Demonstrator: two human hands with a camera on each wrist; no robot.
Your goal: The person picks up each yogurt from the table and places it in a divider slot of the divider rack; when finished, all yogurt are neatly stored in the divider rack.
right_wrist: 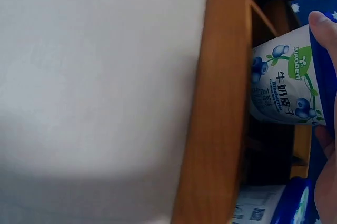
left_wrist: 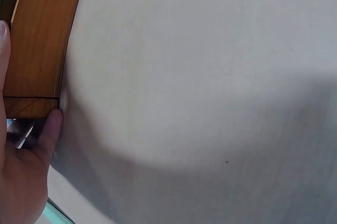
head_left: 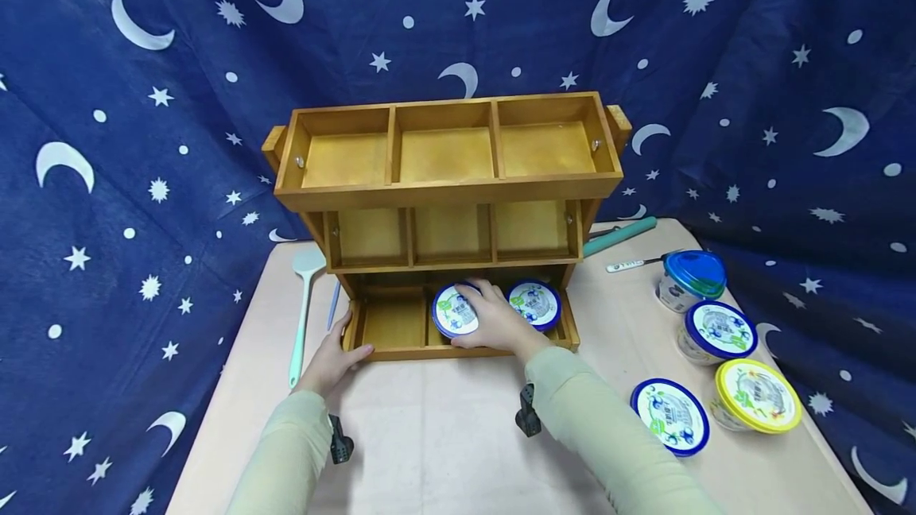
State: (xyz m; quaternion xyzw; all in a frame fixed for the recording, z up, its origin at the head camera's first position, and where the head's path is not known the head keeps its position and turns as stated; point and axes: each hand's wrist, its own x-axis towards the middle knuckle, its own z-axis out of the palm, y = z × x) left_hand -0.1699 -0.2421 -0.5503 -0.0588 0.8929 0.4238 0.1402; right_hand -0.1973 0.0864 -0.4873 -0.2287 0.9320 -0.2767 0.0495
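A three-tier wooden organizer (head_left: 448, 195) stands at the table's back, each tier divided into compartments. My right hand (head_left: 495, 319) grips a blue-lidded blueberry tub (head_left: 456, 311) by its lid, over the middle compartment of the bottom tier. In the right wrist view the tub (right_wrist: 287, 79) is tilted, its base behind the tier's front wall. A second blue-lidded tub (head_left: 534, 304) sits in the compartment to the right. My left hand (head_left: 332, 358) holds the bottom tier's left front corner, thumb over the front edge; in the left wrist view a fingertip (left_wrist: 52, 121) touches that wooden corner (left_wrist: 34, 107).
At the right stand a blue-green-lidded tub (head_left: 692, 276), a blue-lidded tub (head_left: 719, 330), a yellow-lidded tub (head_left: 758, 396) and another blue-lidded tub (head_left: 669, 417). A pale green spatula (head_left: 304, 316) lies left of the organizer. A teal rod (head_left: 619, 236) lies behind it, right.
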